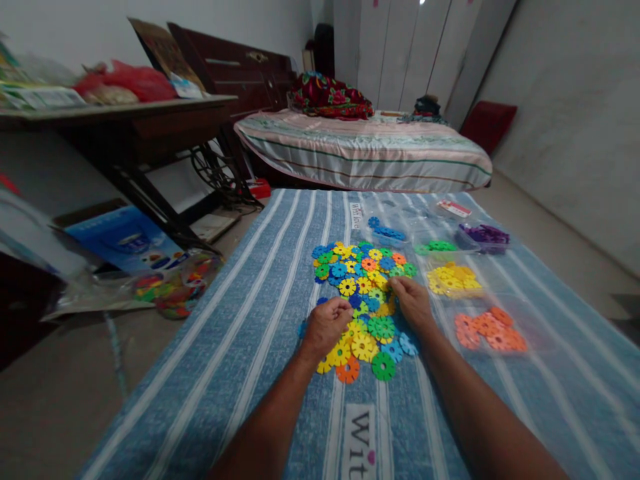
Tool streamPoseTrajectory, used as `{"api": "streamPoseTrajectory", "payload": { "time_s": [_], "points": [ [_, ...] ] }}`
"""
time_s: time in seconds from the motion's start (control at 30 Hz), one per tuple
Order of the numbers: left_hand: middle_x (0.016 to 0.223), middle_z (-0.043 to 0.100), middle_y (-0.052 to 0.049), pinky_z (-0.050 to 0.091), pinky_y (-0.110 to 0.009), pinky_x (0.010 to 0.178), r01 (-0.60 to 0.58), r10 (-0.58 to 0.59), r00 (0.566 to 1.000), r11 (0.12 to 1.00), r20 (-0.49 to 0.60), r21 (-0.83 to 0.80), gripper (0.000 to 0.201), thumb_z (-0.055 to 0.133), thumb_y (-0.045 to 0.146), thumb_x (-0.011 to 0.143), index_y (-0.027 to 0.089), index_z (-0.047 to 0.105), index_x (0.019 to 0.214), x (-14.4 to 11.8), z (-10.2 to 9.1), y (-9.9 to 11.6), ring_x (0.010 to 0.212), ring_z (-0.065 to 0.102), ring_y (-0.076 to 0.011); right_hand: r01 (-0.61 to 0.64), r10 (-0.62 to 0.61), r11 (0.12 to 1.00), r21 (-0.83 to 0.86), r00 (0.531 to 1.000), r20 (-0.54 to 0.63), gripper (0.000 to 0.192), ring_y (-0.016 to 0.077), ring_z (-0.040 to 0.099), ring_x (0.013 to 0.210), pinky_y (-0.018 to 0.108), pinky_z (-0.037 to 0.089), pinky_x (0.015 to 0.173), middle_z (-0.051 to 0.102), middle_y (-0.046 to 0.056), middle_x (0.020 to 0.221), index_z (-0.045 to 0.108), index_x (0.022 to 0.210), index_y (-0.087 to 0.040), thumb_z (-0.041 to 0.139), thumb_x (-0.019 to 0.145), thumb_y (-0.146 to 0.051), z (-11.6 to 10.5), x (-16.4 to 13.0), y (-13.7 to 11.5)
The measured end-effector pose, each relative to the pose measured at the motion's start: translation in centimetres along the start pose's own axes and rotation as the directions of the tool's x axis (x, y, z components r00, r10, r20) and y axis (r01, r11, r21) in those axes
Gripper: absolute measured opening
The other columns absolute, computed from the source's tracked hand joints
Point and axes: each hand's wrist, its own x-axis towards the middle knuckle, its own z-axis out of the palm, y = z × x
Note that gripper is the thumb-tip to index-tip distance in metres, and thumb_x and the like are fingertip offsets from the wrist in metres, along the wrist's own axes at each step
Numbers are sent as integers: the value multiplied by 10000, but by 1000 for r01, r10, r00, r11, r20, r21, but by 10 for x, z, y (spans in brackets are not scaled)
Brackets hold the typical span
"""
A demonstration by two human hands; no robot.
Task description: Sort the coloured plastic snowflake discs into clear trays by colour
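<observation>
A mixed heap of notched plastic snowflake discs (pixel 365 346) in yellow, blue, green and orange lies on the striped cloth. Over the heap's left side is my left hand (pixel 327 325), its fingers curled in toward the thumb; what they hold, if anything, is hidden. My right hand (pixel 413 303) reaches into the right side of the heap, thumb and fingertips pressed together beside yellow discs. Whether a disc is in that pinch I cannot make out. A green disc (pixel 383 367) and an orange disc (pixel 347 369) lie at the heap's near edge.
Right of the heap stand clear plastic boxes with orange discs (pixel 493 329), yellow discs (pixel 454 279), green discs (pixel 436 247), purple discs (pixel 485 235) and blue discs (pixel 389 233). A red-and-white packet (pixel 454 209) lies behind them. Beyond are a bed (pixel 370 150) and a sewing-machine table (pixel 150 110).
</observation>
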Motion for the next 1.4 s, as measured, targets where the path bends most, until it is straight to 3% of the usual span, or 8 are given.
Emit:
{"api": "streamPoseTrajectory", "payload": {
  "time_s": [0.43, 0.6, 0.73, 0.83, 0.93, 1.17, 1.4],
  "points": [
    [597, 567, 45, 455, -214, 506, 13, -12, 999, 1000, 39, -10, 218, 631, 374, 636, 180, 624, 735, -2, -2, 3, 511, 531, -97, -2, 1, 1000, -11, 1000, -23, 460, 204, 613, 725, 314, 483, 693, 695, 52, 725, 733, 752, -184, 585, 791, -618, 0, 0, 0],
    [667, 593, 25, 467, -228, 602, -84, 72, 995, 981, 75, 175, 204, 604, 354, 721, 184, 661, 819, -7, -13, 10, 621, 569, -116, 10, -10, 1000, -19, 1000, -5, 428, 206, 616, 725, 317, 476, 692, 697, 53, 731, 732, 761, -186, 580, 803, -584, 0, 1, 1],
    [807, 634, -10, 470, -253, 712, -284, 161, 947, 820, 276, 497, 159, 608, 295, 764, 188, 681, 856, -20, -18, 29, 744, 589, -140, 9, -9, 1000, -7, 1000, -13, 408, 205, 618, 725, 323, 475, 702, 693, 46, 726, 725, 751, -194, 584, 806, -573, 1, 2, 3],
    [911, 639, -42, 467, -293, 785, -403, 97, 891, 620, 443, 674, 153, 616, 283, 780, 189, 679, 883, -31, -13, 41, 846, 602, -181, 12, -12, 1000, 3, 1000, -10, 390, 195, 608, 705, 314, 470, 684, 680, 41, 714, 716, 740, -193, 582, 812, -552, 3, 3, 2],
    [964, 631, -63, 453, -316, 822, -435, 4, 869, 486, 495, 758, 140, 597, 254, 794, 185, 662, 897, -36, -5, 45, 925, 604, -214, 17, -17, 1000, 5, 1000, -17, 388, 189, 597, 694, 310, 469, 677, 669, 35, 703, 710, 739, -194, 571, 814, -548, 5, 5, 1],
    [953, 626, -38, 418, -294, 769, -428, -58, 848, 513, 528, 744, 75, 532, 214, 809, 192, 596, 839, -31, -4, 45, 876, 593, -184, 40, -40, 999, -1, 999, -14, 401, 174, 599, 693, 289, 472, 682, 656, 23, 697, 703, 734, -197, 545, 845, -548, 8, 6, 1],
    [1021, 620, -66, 442, -335, 841, -445, -50, 847, 480, 530, 756, 255, 575, 273, 804, 209, 645, 1041, -35, -2, 43, 973, 596, -241, 32, -32, 999, -25, 999, 0, 381, 180, 607, 714, 294, 464, 698, 666, 25, 722, 705, 746, -196, 529, 851, -517, 7, 7, 1]
  ]
}}
